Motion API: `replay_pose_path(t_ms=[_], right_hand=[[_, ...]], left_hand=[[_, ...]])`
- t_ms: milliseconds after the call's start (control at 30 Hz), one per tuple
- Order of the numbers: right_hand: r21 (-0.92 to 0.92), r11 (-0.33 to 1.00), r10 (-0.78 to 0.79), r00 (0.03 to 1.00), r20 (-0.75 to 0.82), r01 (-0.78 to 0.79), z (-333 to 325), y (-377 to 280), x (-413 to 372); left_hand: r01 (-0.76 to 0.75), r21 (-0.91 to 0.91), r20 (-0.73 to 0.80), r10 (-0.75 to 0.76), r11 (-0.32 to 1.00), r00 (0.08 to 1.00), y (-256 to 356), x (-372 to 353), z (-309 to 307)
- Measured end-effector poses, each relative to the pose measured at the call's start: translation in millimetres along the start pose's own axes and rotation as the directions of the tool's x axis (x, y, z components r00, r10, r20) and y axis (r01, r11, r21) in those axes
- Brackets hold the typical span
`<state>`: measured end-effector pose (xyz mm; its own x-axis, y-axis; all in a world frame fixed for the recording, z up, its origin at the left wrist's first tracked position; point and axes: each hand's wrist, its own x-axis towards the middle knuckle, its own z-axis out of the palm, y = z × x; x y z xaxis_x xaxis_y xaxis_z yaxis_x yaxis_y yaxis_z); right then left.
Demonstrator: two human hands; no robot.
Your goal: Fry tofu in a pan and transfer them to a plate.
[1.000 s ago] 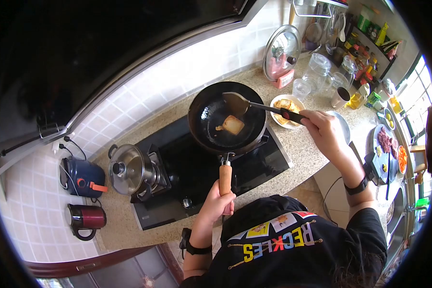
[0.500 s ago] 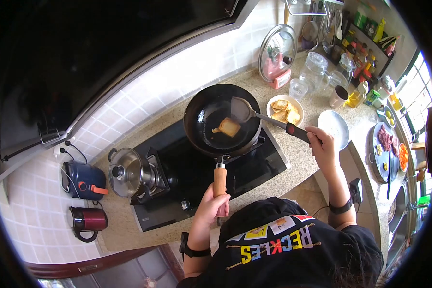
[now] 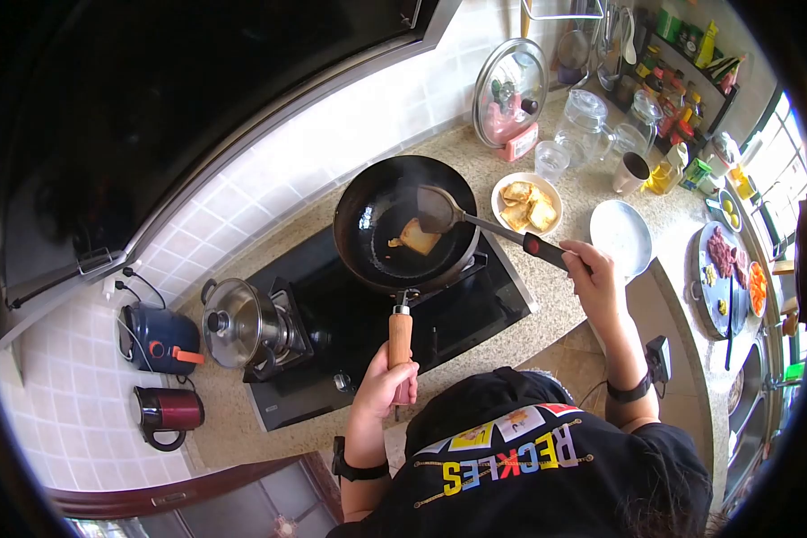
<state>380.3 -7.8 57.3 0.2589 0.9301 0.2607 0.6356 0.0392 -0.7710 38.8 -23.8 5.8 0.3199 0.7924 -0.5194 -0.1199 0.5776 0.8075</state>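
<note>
My left hand (image 3: 387, 383) is wrapped round the wooden handle of a black wok (image 3: 368, 255), which rests over the right side of the stove. My right hand (image 3: 596, 280) grips the black handle of a spatula (image 3: 498, 229). The spatula's blade is inside the wok, touching or just above the upper right edge of a browned, squarish piece of food (image 3: 419, 238). A small crumb lies to the left of that piece. Right of the wok, a white bowl (image 3: 498, 220) holds several golden fried pieces (image 3: 541, 213).
A steel pot (image 3: 233, 323) with a glass lid sits on the left burner. Further left are a blue appliance (image 3: 157, 336) and a red kettle (image 3: 175, 408). An upright glass lid (image 3: 511, 94), jugs, a cup (image 3: 631, 170), a pale plate (image 3: 620, 235) and a round board (image 3: 715, 285) with meat stand right.
The wok, both hands and the spatula appear slightly further left, and so do the nearby counter items. My hands keep their grips, and the spatula blade remains by the food piece.
</note>
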Motion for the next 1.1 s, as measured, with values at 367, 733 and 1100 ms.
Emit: replay_pose_path(t_ms=[367, 733, 1100], right_hand=[[-0.134, 0.975, -0.175, 0.984, 0.021, 0.176, 5.4, -22.9, -2.8], [-0.346, 0.777, -0.52, 0.846, 0.12, 0.527, 22.9, -54.5, 22.6], [-0.39, 0.458, -0.66, 0.599, 0.454, 0.799, 52.5, -91.1, 45.1]], left_hand=[[0.027, 0.122, -0.03, -0.023, 0.992, 0.999, 5.2, -0.5, 0.8], [-0.174, 0.972, 0.047, 0.595, 0.158, 0.802, -2.1, -3.1, 18.5], [-0.033, 0.986, -0.051, 0.484, 0.162, 0.874, 15.0, -10.1, 39.1]])
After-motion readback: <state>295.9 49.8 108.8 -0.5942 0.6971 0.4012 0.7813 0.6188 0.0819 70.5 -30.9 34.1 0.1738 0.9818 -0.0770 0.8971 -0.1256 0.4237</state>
